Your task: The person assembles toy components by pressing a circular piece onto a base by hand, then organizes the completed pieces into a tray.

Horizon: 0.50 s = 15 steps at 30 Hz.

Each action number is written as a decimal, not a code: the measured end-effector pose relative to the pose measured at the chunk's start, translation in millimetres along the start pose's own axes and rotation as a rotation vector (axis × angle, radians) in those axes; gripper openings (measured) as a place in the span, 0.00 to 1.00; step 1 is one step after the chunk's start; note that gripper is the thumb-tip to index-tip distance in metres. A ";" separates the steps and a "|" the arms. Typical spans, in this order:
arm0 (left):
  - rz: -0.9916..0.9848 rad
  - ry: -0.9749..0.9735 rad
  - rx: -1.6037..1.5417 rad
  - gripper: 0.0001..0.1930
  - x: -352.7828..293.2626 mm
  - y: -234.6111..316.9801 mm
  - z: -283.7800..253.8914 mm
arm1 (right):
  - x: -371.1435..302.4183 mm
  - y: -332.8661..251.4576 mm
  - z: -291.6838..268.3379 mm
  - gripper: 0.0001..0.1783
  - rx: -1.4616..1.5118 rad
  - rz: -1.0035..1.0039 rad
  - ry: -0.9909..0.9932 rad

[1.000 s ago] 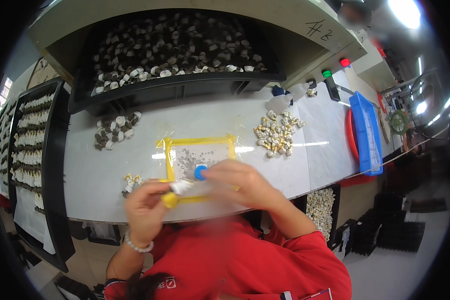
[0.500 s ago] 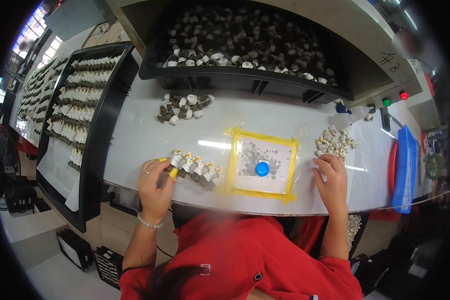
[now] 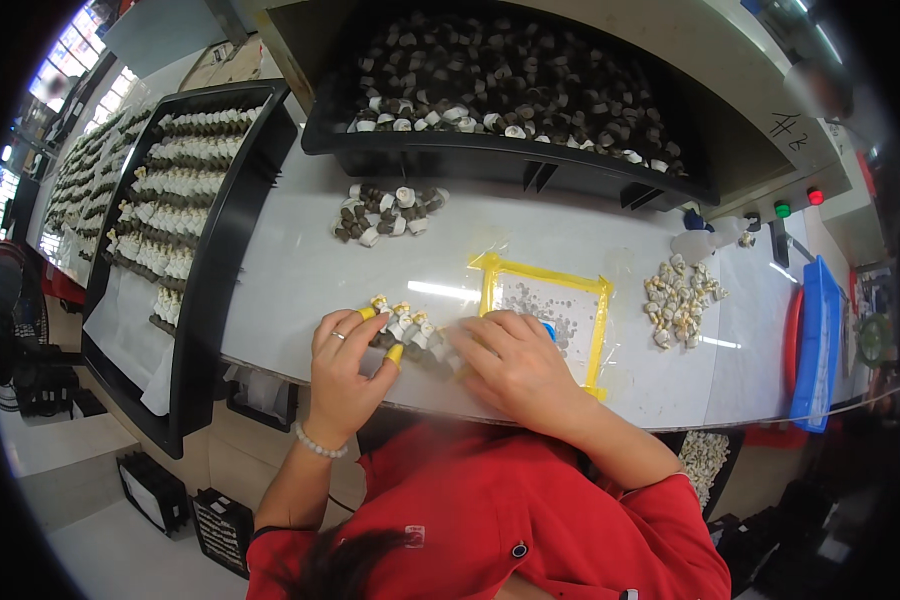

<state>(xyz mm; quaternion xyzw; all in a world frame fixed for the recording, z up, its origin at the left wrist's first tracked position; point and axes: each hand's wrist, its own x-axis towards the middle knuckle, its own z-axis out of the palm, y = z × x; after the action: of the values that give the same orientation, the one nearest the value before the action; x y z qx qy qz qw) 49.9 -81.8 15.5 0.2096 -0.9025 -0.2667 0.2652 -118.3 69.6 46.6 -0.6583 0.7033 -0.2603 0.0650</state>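
Note:
On the white table lies a short slanting row of small white-and-grey parts with yellowish tips (image 3: 406, 324). My left hand (image 3: 345, 375), with yellow covers on thumb and index finger, pinches the left end of this row. My right hand (image 3: 525, 370) reaches in from the right, its fingers bent against the row's right end. Its fingertips are blurred, and whatever they hold is hidden. Behind that hand a round blue cap (image 3: 549, 330) shows partly, on a white sheet framed with yellow tape (image 3: 601, 330). To the right is a pile of small cream-white pieces (image 3: 682, 297).
A black bin (image 3: 430, 163) full of white-and-dark parts stands at the back. Nearer is a loose cluster of such parts (image 3: 388, 213). A black tray (image 3: 232, 190) with rows of parts is at left. A clear bottle (image 3: 692, 245) and blue bin (image 3: 816, 345) are at right.
My right hand has moved left from the cream-white pile to the right end of the row, now partly covering the blue cap. My left hand stays at the row's left end.

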 end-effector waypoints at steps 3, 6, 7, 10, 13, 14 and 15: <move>-0.007 -0.009 -0.030 0.20 2.9 -3.4 0.2 | 2.5 1.4 8.7 0.22 0.005 -0.046 0.005; -0.027 -0.016 -0.068 0.19 8.7 -3.3 -1.3 | 2.7 0.1 11.0 0.21 0.017 -0.040 -0.011; -0.029 -0.016 -0.068 0.19 9.8 -3.7 -1.6 | 3.2 -0.3 10.7 0.21 0.018 -0.040 -0.012; -0.045 -0.025 -0.126 0.18 13.0 -5.2 -2.6 | 5.2 -1.9 8.8 0.21 0.009 -0.023 -0.020; -0.063 -0.048 -0.167 0.18 16.8 -7.0 -5.4 | 7.1 -2.8 7.5 0.21 0.001 -0.019 -0.025; -0.073 -0.058 -0.186 0.17 17.7 -8.0 -5.8 | 7.8 -3.3 7.1 0.21 0.008 -0.019 -0.027; -0.082 -0.068 -0.203 0.17 18.1 -8.4 -6.1 | 8.3 -3.6 7.0 0.21 0.016 -0.020 -0.029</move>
<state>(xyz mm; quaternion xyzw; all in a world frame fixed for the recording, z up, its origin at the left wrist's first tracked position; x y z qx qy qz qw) 41.5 -99.9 21.5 0.2094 -0.8699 -0.3745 0.2433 -113.1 59.6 44.3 -0.6685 0.6936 -0.2570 0.0779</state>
